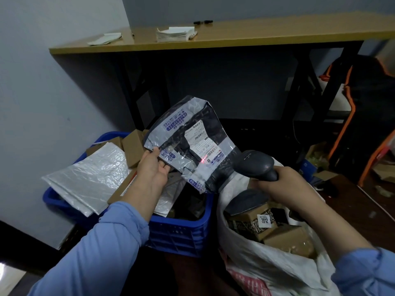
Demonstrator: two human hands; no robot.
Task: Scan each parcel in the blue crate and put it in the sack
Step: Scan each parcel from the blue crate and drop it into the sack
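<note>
My left hand (152, 167) grips the lower left edge of a grey and black plastic mailer parcel (190, 142), held up above the blue crate (181, 233). Its white shipping label faces me. My right hand (284, 186) holds a dark handheld scanner (254, 165) pointed at the parcel, and a red dot of light falls near the label's lower edge. The crate holds silver bubble mailers (89, 178) and brown cardboard boxes. To its right stands the white sack (267, 263), open, with several cardboard boxes inside.
A wooden-topped table (213, 39) with black legs stands behind, with papers and pens on it. A grey wall is at the left. An orange and black chair (359, 116) and scattered items sit on the dark floor at the right.
</note>
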